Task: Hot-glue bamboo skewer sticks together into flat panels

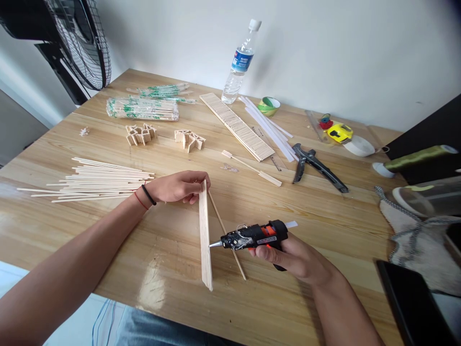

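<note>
My left hand point(182, 187) is closed around the far end of a flat panel of wooden sticks point(205, 240), which stands on its edge on the table. A black hot glue gun point(257, 235) is gripped in my right hand point(291, 257), with a white glue stick poking out of its back. The metal nozzle touches or nearly touches the panel's right side; I cannot tell which. One loose wooden stick point(237, 264) lies on the table, passing under the gun. Left of my left hand is a spread of loose sticks point(104, 180).
Behind are small stick assemblies point(141, 134), bagged sticks point(142, 109), a long stick panel point(237, 126), white glue sticks point(268, 127) and a water bottle point(238, 62). Black cutters point(317, 168), a yellow tape measure point(339, 132) and a dark phone-like slab point(414, 302) lie right. A fan point(81, 41) stands back left.
</note>
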The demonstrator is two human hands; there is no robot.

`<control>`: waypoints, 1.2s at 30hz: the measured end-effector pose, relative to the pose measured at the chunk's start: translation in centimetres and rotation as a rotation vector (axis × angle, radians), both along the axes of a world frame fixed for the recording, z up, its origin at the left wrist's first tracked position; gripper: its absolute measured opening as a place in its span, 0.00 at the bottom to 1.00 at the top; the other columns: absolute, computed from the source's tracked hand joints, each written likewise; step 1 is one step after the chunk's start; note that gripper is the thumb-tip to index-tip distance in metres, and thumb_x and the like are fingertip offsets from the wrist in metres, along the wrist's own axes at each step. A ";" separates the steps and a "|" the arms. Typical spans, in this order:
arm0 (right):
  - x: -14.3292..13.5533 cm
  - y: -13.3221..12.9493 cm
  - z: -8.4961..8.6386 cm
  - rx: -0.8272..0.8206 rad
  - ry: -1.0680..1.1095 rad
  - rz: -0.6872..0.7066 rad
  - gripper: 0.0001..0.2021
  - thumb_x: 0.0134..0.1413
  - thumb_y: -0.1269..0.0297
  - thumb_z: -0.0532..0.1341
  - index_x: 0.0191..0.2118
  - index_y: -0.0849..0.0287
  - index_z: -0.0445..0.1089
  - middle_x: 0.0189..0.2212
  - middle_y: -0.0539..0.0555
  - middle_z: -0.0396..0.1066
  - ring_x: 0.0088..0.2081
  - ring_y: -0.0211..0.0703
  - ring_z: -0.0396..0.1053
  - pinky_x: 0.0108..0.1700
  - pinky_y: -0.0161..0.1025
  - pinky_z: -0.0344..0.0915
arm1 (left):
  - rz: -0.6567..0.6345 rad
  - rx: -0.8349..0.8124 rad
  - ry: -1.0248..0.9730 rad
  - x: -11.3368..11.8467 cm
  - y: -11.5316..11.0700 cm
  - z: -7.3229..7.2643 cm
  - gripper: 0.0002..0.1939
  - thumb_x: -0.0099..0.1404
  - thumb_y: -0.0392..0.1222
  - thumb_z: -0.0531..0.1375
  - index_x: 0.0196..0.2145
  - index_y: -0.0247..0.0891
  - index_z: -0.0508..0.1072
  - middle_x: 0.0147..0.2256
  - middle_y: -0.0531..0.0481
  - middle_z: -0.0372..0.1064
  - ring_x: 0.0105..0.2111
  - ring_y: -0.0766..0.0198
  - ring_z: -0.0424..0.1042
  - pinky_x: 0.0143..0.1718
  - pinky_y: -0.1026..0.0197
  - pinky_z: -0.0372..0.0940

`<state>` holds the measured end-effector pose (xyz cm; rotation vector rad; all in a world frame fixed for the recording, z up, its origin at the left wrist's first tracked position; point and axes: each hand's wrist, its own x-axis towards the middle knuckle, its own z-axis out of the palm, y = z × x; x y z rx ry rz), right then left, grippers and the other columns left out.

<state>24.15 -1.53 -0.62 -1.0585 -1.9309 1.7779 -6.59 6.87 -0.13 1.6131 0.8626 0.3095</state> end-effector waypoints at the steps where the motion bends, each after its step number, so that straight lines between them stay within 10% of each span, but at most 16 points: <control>1: 0.0 0.0 0.0 0.006 0.000 -0.004 0.24 0.65 0.38 0.63 0.39 0.58 0.76 0.27 0.49 0.62 0.29 0.39 0.57 0.29 0.36 0.56 | -0.001 0.000 0.000 0.0 0.0 0.0 0.07 0.69 0.44 0.55 0.35 0.39 0.67 0.23 0.55 0.64 0.23 0.66 0.61 0.27 0.64 0.59; 36: 0.1 0.1 -0.4 0.009 0.026 -0.009 0.25 0.64 0.38 0.64 0.44 0.58 0.80 0.26 0.52 0.67 0.29 0.43 0.63 0.30 0.37 0.63 | 0.001 0.000 -0.011 0.0 -0.1 0.0 0.07 0.68 0.42 0.56 0.36 0.37 0.70 0.23 0.55 0.65 0.23 0.66 0.61 0.26 0.64 0.59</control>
